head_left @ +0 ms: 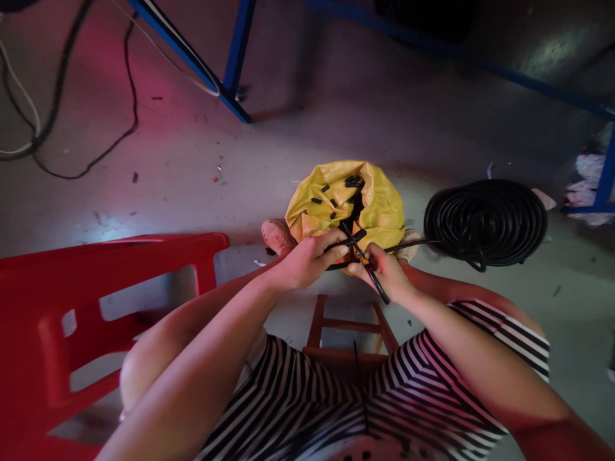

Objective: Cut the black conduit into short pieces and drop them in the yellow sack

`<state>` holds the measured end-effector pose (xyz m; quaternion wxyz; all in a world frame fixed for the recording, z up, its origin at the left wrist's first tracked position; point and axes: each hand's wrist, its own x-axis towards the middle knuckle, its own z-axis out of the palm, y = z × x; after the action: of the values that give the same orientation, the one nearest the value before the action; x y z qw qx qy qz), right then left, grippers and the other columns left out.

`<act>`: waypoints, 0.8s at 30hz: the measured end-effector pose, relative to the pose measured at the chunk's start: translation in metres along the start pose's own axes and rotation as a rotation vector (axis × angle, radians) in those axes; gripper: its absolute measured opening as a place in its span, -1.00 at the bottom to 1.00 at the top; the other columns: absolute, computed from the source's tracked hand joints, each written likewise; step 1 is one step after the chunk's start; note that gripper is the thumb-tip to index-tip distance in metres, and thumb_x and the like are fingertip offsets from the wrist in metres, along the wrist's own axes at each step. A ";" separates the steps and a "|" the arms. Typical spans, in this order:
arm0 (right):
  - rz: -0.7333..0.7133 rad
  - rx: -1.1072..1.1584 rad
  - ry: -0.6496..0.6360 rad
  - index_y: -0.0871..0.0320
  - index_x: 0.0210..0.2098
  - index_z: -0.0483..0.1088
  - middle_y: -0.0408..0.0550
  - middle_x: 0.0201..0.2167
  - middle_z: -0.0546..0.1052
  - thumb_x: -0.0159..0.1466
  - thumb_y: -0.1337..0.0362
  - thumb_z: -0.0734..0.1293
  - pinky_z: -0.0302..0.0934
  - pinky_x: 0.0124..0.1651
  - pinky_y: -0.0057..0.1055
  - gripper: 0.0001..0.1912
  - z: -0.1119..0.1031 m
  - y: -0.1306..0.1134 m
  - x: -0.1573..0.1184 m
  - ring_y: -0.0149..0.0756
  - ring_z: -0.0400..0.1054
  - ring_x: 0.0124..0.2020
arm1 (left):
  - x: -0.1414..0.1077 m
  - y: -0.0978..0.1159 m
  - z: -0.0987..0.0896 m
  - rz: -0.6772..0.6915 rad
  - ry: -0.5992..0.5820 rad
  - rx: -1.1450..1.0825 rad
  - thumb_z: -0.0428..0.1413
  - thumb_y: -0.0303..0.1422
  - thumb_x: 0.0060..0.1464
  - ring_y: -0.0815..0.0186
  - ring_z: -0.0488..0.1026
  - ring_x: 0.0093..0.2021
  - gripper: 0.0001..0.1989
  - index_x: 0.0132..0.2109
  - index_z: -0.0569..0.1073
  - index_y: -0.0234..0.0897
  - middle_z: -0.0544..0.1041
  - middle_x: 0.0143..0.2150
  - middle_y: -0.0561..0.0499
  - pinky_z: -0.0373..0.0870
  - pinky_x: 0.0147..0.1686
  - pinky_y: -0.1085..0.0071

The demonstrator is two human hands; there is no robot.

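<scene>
My left hand (314, 256) is closed on a black hose over the near edge of a yellow bag (384, 205). Closed round the handles of a cutting tool (377, 282) is my right hand (384, 272); the tool's dark blades cross the hose between my hands. Short black cut pieces (316, 200) lie on the bag's folds and in its opening. From beside my right hand, the hose runs right to a large black coil (485, 221) on the floor.
A red plastic stool (29, 301) stands at the left. Beneath me is a small wooden stool (350, 325). Blue metal frame legs (237, 45) rise ahead, and dark cables (134, 96) lie at the upper left. Small scraps dot the floor.
</scene>
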<state>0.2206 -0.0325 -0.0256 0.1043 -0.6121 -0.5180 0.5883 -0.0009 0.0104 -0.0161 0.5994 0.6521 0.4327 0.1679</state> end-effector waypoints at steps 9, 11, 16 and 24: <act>0.036 0.010 -0.012 0.06 -0.43 0.17 -0.28 -0.58 0.23 0.03 -0.30 0.50 -0.08 -0.43 -0.42 -0.35 0.007 0.015 0.005 -0.38 0.08 -0.51 | -0.002 -0.014 0.003 -0.063 0.011 -0.070 0.01 -0.13 0.32 0.20 0.42 -0.18 -0.71 -0.15 0.43 -0.27 0.48 -0.22 -0.05 0.37 -0.11 0.27; 0.028 0.007 -0.004 0.06 -0.45 0.15 -0.28 -0.60 0.22 0.03 -0.30 0.51 -0.10 -0.43 -0.42 -0.35 0.009 0.018 0.006 -0.38 0.06 -0.52 | -0.002 -0.019 0.003 -0.074 -0.005 -0.068 0.00 -0.12 0.33 0.21 0.42 -0.19 -0.70 -0.14 0.43 -0.28 0.48 -0.22 -0.05 0.36 -0.13 0.28; 0.031 0.102 0.004 0.06 -0.44 0.16 -0.28 -0.60 0.23 0.06 -0.22 0.53 -0.07 -0.44 -0.43 -0.39 0.013 0.022 0.004 -0.37 0.10 -0.51 | -0.001 -0.021 0.000 -0.094 -0.006 -0.084 0.00 -0.14 0.34 0.26 0.36 -0.26 -0.71 -0.16 0.40 -0.28 0.41 -0.27 0.00 0.32 -0.23 0.32; -0.045 0.309 0.118 0.07 -0.33 0.23 -0.20 -0.42 0.40 0.04 -0.06 0.57 0.19 -0.32 -0.37 -0.47 0.001 -0.010 0.009 -0.33 0.26 -0.40 | -0.008 -0.003 0.017 -0.069 -0.043 -0.003 0.08 -0.32 0.22 0.20 0.47 -0.15 -0.83 -0.08 0.29 -0.21 0.49 -0.14 -0.04 0.42 -0.12 0.26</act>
<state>0.2124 -0.0216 -0.0242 0.2407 -0.6106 -0.4278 0.6215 0.0054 -0.0071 -0.0205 0.6151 0.6391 0.4419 0.1337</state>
